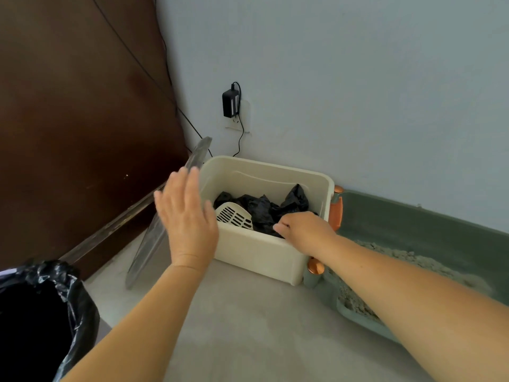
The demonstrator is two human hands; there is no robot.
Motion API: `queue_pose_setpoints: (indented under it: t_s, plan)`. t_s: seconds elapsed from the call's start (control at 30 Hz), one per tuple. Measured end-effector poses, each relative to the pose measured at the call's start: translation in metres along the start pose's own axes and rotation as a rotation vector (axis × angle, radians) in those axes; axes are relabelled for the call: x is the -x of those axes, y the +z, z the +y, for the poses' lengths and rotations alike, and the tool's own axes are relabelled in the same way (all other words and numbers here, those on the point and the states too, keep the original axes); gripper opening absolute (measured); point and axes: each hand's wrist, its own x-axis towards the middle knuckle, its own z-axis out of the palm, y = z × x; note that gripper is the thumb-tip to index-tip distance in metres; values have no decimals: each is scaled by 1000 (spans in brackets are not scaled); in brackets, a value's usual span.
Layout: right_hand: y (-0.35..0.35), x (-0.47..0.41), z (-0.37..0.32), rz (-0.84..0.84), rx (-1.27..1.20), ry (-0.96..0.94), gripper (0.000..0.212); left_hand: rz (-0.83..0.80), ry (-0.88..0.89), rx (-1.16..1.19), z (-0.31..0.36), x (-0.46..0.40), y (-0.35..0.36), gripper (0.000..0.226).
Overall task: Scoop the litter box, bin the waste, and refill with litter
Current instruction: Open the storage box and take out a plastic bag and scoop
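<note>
A cream storage box (256, 252) stands on the floor against the wall, attached to the green litter box (413, 224) on its right. Inside lie a slotted cream scoop (235, 216) and crumpled black bags (271, 209). My right hand (303, 226) reaches over the box's front rim, its fingers curled down into the black bags. My left hand (187, 213) hovers open beside the box's left wall, fingers straight, in front of the clear lid (165, 213) that stands tilted open. Grey litter (396, 257) fills the green tray under my right forearm.
A bin lined with a black bag (41, 307) stands at the lower left. A dark brown door (82, 119) fills the left side. A black power adapter (230, 102) with a cable hangs on the wall above the box. Grey floor (248, 326) lies in front.
</note>
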Motion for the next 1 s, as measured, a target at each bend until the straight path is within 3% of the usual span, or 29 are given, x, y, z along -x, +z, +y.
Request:
queue_pose_setpoints:
  t_s: [0.07,0.17,0.33,0.47,0.57,0.63,0.7,0.83,0.9,1.0]
  plan:
    - [-2,-7,4,37,32,-1,28,-10,229,40,15,0,10,56]
    - [-2,-22,10,52,98,-8,48,-103,375,166,36,1,27,60]
    - [4,-56,14,-34,149,123,103,-402,68,236,49,-2,54,61]
    - [18,-87,13,-176,33,275,119,-732,-95,-12,37,-14,77,69]
    - [27,-108,6,-304,96,301,99,-909,-114,-121,26,-19,88,63]
    - [28,-113,1,-362,256,226,66,-964,-120,-142,22,-22,93,61]
    - [24,-113,1,-282,231,150,39,-991,-154,-97,21,-26,96,67]
    - [2,-113,8,-13,-294,171,26,-994,-212,71,16,-35,103,96]
    - [-13,-113,3,9,-646,145,25,-943,-246,216,16,-39,102,104]
    - [-29,-112,-9,-53,-1038,42,21,-739,-294,430,18,-45,104,92]
